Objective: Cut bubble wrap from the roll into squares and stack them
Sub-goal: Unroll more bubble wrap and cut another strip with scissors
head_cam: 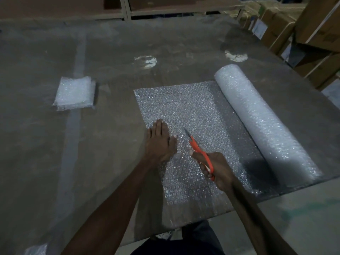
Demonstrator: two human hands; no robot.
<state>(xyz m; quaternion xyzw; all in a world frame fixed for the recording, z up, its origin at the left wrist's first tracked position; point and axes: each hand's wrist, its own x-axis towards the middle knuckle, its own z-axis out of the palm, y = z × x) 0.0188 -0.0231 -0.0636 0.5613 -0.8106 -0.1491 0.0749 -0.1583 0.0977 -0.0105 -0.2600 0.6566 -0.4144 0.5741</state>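
- You stand at a wide grey-brown table (114, 52) in a dim storeroom; cardboard boxes (312, 30) are stacked beyond its far right corner, and shelving (127, 10) runs behind its far edge.
- Your right hand (215, 168) is curled round the handles of the orange scissors (201, 153); the blades look pressed together or nearly so, pointing up and left from your grip, tip over the unrolled sheet (193, 111).
- Your left hand (159, 142) lies flat just left of the blades, fingers straight and together, thumb spread toward the scissors; it presses the sheet close to its left edge.
- The sheet runs from under both hands away to a straight far edge; toward you it overhangs the near table edge, below your right wrist.
- The bubble wrap roll (257, 115) lies right of your grip, well apart from the scissors, slanting from far left to near right; its near end sits close to the table's right edge.
- The stack of cut squares (74, 93) sits far left of your left hand, with bare table between; more bare table lies beyond the sheet's far edge.
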